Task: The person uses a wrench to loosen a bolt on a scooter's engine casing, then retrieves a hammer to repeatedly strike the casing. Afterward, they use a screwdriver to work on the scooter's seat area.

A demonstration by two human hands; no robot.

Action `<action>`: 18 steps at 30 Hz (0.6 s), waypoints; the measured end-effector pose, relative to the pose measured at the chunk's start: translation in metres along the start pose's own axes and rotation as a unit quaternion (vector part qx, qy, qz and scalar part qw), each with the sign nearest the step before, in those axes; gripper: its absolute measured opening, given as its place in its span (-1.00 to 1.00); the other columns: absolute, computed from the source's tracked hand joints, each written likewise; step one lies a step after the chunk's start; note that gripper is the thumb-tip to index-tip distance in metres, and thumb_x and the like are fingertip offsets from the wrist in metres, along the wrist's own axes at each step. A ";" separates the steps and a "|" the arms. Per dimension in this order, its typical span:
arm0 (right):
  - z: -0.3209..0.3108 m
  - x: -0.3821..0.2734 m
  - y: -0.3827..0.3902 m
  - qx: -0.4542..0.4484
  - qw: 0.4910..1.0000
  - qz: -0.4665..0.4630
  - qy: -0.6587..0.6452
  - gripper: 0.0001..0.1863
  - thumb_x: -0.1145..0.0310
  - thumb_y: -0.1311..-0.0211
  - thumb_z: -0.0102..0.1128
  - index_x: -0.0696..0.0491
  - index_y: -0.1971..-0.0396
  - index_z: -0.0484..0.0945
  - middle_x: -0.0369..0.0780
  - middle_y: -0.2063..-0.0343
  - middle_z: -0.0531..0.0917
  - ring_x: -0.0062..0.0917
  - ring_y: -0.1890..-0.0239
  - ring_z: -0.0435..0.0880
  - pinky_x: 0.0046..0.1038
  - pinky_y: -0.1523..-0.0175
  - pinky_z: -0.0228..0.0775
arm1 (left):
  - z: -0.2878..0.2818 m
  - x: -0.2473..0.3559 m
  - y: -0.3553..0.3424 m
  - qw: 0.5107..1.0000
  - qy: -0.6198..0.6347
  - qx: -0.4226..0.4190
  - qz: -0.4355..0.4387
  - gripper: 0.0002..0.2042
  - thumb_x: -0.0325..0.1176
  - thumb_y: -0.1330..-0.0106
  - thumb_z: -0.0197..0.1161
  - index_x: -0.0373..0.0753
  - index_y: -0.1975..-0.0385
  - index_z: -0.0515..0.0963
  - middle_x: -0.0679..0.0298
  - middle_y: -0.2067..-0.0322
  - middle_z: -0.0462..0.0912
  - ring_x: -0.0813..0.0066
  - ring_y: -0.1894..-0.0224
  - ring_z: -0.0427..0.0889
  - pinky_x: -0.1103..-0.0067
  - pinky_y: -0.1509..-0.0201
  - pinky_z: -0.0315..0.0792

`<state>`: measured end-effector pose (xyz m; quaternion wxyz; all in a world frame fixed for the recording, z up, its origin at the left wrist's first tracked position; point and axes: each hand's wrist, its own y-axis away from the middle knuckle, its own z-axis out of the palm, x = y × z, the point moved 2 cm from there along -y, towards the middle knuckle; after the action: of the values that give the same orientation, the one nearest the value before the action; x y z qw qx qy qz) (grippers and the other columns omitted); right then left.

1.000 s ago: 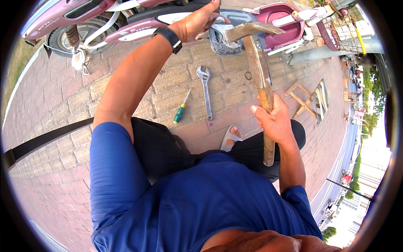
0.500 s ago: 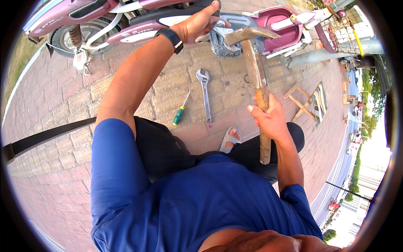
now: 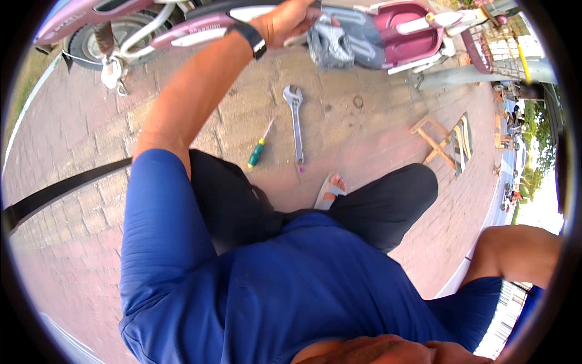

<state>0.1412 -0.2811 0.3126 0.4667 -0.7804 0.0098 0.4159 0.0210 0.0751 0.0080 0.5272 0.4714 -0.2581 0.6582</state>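
Observation:
My left hand (image 3: 288, 24) is closed at the side of a pink and white scooter (image 3: 403, 27), its fingers partly hidden. It sits right beside a grey part wrapped in clear plastic (image 3: 330, 45); what lies inside the grip I cannot make out. My right arm (image 3: 515, 252) is raised out to the right, and its hand is beyond the picture's edge. On the paving below my left hand lie a silver adjustable wrench (image 3: 296, 124) and a screwdriver (image 3: 257, 151) with a green and yellow handle.
A folding wooden stool (image 3: 445, 142) stands on the paving to the right. The scooter's rear wheel (image 3: 118, 39) is at the upper left. A black strap (image 3: 73, 188) runs out leftward from my side. My sandalled foot (image 3: 331, 191) rests below the wrench.
My right hand, which held a wooden-handled hammer over the plastic-wrapped part, has swung up and out of view to the right with it. My left hand stays by that part.

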 end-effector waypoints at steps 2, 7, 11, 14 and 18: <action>0.038 0.110 0.076 -0.102 0.962 0.229 0.106 -0.84 0.36 -0.31 0.24 0.12 0.25 0.50 -0.31 0.59 0.53 -0.55 0.61 0.50 -0.46 0.49 0.38 | -0.010 -0.005 0.018 0.999 0.014 0.050 -0.001 0.03 0.62 -0.34 -0.42 -0.32 -0.06 0.64 0.40 0.48 0.67 0.68 0.61 0.33 0.66 0.66 0.06; 0.024 0.160 0.252 -0.436 0.645 0.586 0.227 -0.84 0.36 -0.26 0.27 0.13 0.29 0.55 -0.27 0.62 0.55 -0.48 0.62 0.52 -0.39 0.49 0.41 | -0.022 -0.033 0.018 0.995 0.094 -0.015 -0.009 0.20 0.66 -0.27 -0.33 -0.56 -0.39 0.27 -0.13 -0.34 0.45 0.17 -0.42 0.39 0.33 -0.50 0.25; 0.055 0.165 0.235 -0.384 0.629 0.673 0.063 -0.78 0.50 -0.32 0.25 0.18 0.07 0.53 -0.31 0.44 0.58 -0.72 0.60 0.47 -0.61 0.46 0.41 | -0.029 -0.006 0.004 0.997 0.074 0.010 0.035 0.14 0.64 -0.29 -0.28 -0.51 -0.30 0.42 -0.01 -0.21 0.58 0.30 -0.18 0.60 0.40 -0.28 0.48; 0.067 0.176 0.231 -0.326 0.689 0.647 0.020 -0.74 0.49 -0.29 0.30 0.21 0.06 0.53 -0.32 0.51 0.57 -0.72 0.60 0.48 -0.62 0.49 0.36 | -0.032 -0.013 -0.005 1.000 0.001 -0.015 0.024 0.07 0.62 -0.33 -0.32 -0.41 -0.26 0.51 0.10 -0.03 0.70 0.38 0.07 0.69 0.49 0.04 0.60; 0.058 0.172 0.213 -0.294 0.706 0.643 -0.037 -0.65 0.48 -0.24 0.36 0.24 0.01 0.51 -0.32 0.55 0.57 -0.70 0.62 0.49 -0.62 0.50 0.36 | -0.020 -0.012 0.002 0.999 -0.008 -0.018 0.040 0.06 0.59 -0.35 -0.32 -0.44 -0.26 0.49 0.03 -0.04 0.71 0.32 -0.01 0.69 0.45 -0.10 0.57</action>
<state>0.1306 -0.2947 0.0330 -0.1668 -0.6667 0.3689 0.6258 0.0116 0.0857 -0.0113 0.5069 0.4565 -0.2923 0.6703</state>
